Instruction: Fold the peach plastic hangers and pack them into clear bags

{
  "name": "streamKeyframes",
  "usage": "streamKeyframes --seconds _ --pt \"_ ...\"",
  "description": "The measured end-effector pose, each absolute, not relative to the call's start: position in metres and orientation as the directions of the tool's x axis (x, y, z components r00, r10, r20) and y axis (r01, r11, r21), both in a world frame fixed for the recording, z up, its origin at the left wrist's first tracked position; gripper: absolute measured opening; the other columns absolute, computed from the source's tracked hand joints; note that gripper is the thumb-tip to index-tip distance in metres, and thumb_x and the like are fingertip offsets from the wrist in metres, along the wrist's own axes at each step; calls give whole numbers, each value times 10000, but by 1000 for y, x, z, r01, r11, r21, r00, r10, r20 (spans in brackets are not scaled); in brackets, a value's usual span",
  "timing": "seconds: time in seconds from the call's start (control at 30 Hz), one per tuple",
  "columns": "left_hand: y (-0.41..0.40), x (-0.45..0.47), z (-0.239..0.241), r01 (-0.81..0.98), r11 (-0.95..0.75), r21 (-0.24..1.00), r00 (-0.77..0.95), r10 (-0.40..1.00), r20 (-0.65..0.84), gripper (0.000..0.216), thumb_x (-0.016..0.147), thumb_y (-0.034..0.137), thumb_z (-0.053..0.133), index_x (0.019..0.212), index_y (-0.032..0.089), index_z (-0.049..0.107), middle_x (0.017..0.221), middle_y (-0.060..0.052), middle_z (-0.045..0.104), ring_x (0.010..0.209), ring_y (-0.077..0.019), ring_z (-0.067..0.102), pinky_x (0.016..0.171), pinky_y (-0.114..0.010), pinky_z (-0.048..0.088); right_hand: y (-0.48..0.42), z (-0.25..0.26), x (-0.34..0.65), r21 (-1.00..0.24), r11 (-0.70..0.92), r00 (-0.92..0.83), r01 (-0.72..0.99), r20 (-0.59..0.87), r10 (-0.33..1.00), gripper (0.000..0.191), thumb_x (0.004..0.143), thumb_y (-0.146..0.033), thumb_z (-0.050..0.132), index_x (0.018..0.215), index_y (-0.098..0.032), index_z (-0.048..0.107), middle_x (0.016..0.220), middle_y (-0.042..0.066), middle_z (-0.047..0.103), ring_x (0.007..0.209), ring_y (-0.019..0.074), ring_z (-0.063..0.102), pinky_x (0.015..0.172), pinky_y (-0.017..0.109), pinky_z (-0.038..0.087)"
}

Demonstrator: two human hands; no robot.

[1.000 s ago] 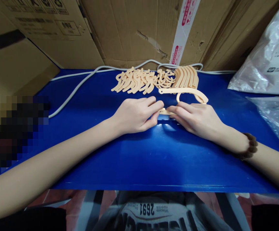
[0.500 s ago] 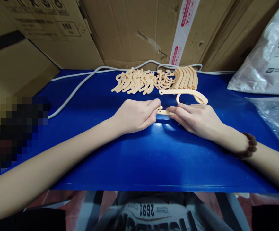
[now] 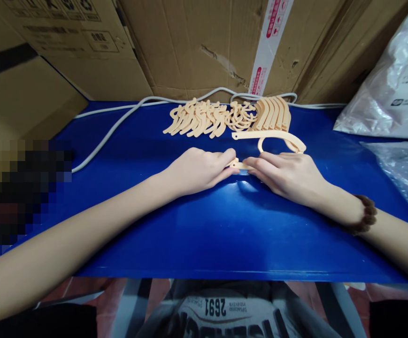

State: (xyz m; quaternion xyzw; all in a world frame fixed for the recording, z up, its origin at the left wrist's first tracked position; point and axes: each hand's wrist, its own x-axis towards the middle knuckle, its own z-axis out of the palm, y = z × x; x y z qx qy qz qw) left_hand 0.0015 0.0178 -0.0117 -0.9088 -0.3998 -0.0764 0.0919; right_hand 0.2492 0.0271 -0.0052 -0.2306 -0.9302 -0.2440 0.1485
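A cream plastic hanger arm [image 3: 239, 165] with a hole near its end lies between my hands, mostly covered by fingers. My right hand [image 3: 291, 173] pinches it from the right. From the left, my left hand [image 3: 198, 171] is closed with thumb and fingers on a small cream piece [image 3: 231, 163] at the arm's end; whether the two are joined I cannot tell. Just beyond my right hand lies a long curved hanger arm [image 3: 269, 135] beside a ring-like part. Farther back are a pile of curved arms [image 3: 196, 121], several hooks [image 3: 241, 117] and a neat stack of arms [image 3: 272, 114].
A white cable [image 3: 119, 117] runs along the back of the blue table [image 3: 204, 234]. Cardboard boxes [image 3: 196, 47] stand behind and at the left. Clear plastic bags [image 3: 383, 94] lie at the right. A pixelated dark area covers the left edge.
My left fingers have shifted slightly right and loosened around the joint, showing more of the small piece and the hole. My right hand holds nearly still.
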Motion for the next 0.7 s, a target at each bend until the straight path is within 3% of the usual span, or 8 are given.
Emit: streamKeyframes --seconds 0.13,0.37,0.7 --pt "18 2 -11 762 -632 -140 647 737 195 405 1070 511 422 1018 159 617 744 -46 749 601 -199 698 477 -275 231 27 -5 249 326 796 -834 510 412 366 241 1070 -284 456 1154 -162 647 867 10 740 623 113 613 565 278 347" --pt "17 2 -14 727 -666 -167 685 687 243 480 1083 534 336 975 156 611 686 -36 721 542 -184 673 453 -277 197 29 -7 248 242 823 -832 515 372 411 287 1076 -333 440 1025 -156 660 814 17 736 708 135 690 578 276 363" --pt "16 0 -14 692 -675 -256 722 634 278 497 1093 501 296 940 147 610 649 -40 679 495 -197 631 431 -281 177 30 -7 250 262 839 -844 478 403 355 278 1087 -305 425 1049 -153 654 840 7 762 678 122 695 555 280 365"
